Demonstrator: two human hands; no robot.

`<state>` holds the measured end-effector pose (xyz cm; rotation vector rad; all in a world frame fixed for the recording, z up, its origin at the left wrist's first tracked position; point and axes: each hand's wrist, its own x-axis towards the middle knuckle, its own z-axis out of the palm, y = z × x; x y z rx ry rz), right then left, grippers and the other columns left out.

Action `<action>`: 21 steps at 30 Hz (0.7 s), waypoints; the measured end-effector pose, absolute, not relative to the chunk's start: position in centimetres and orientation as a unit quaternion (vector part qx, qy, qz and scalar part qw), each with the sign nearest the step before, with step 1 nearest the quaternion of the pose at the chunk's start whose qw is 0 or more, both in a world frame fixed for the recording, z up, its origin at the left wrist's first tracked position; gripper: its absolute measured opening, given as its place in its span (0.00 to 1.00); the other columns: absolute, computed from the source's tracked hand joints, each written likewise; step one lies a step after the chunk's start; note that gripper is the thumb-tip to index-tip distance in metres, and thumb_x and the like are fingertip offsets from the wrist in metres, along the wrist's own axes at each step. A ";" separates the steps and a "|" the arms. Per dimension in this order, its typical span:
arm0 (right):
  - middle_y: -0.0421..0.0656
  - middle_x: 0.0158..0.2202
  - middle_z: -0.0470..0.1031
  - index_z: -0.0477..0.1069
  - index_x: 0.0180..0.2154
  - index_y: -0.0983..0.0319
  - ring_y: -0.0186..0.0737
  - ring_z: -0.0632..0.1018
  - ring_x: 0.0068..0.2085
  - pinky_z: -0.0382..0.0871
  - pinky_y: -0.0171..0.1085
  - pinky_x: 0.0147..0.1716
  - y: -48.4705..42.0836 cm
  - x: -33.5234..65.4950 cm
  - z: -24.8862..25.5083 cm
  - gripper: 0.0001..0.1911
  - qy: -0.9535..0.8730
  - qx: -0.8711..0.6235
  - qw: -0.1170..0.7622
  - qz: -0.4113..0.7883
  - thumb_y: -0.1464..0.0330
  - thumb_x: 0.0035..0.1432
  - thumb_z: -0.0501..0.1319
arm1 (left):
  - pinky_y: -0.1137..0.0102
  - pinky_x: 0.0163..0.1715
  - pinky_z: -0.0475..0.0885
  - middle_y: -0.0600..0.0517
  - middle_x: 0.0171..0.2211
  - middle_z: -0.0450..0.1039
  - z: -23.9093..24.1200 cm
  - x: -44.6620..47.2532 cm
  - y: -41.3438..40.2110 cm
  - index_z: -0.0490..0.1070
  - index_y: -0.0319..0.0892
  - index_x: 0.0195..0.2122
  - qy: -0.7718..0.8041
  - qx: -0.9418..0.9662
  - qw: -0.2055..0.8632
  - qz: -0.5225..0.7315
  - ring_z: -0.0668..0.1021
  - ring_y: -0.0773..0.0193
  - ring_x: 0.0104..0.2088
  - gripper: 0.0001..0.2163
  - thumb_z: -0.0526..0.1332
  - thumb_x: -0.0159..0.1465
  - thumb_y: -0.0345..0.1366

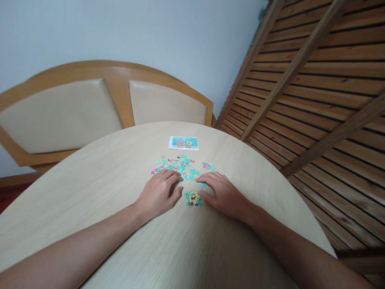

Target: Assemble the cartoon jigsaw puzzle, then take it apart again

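Note:
A small joined patch of puzzle, yellow and teal, lies on the round pale wood table between my two hands. My left hand rests palm down just left of it, fingers curled loosely, fingertips at the edge of a scatter of loose teal and pink puzzle pieces. My right hand lies flat to the right of the patch, fingers stretched toward a few loose pieces. Neither hand holds a piece that I can see.
A small reference picture card lies beyond the loose pieces near the table's far edge. A wooden bench back with cream pads stands behind the table. A slatted wooden wall runs along the right.

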<state>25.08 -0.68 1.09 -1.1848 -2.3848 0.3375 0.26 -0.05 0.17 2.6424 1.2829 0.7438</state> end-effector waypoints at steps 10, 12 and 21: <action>0.47 0.51 0.78 0.74 0.50 0.60 0.50 0.74 0.55 0.66 0.52 0.55 -0.3 25.3 1.1 0.14 -0.839 -0.487 0.214 0.112 0.65 0.63 0.62 | 0.51 0.53 0.72 0.43 0.53 0.75 0.0 -0.9 1.6 0.72 0.39 0.51 0.512 0.825 0.006 0.238 0.76 0.48 0.53 0.14 0.59 0.66 0.38; 0.47 0.52 0.77 0.73 0.50 0.60 0.50 0.73 0.55 0.65 0.52 0.56 -0.2 25.4 0.9 0.14 -0.831 -0.502 0.214 0.108 0.65 0.63 0.62 | 0.50 0.54 0.72 0.43 0.54 0.75 -0.3 -1.1 1.9 0.73 0.39 0.52 0.514 0.827 0.006 0.229 0.76 0.48 0.53 0.15 0.58 0.67 0.39; 0.47 0.54 0.76 0.73 0.51 0.59 0.50 0.72 0.57 0.65 0.52 0.56 0.0 25.6 0.5 0.15 -0.820 -0.517 0.220 0.108 0.64 0.63 0.61 | 0.52 0.55 0.71 0.47 0.52 0.77 0.1 -0.9 1.8 0.77 0.40 0.47 0.490 0.843 -0.006 0.221 0.76 0.51 0.53 0.13 0.55 0.70 0.38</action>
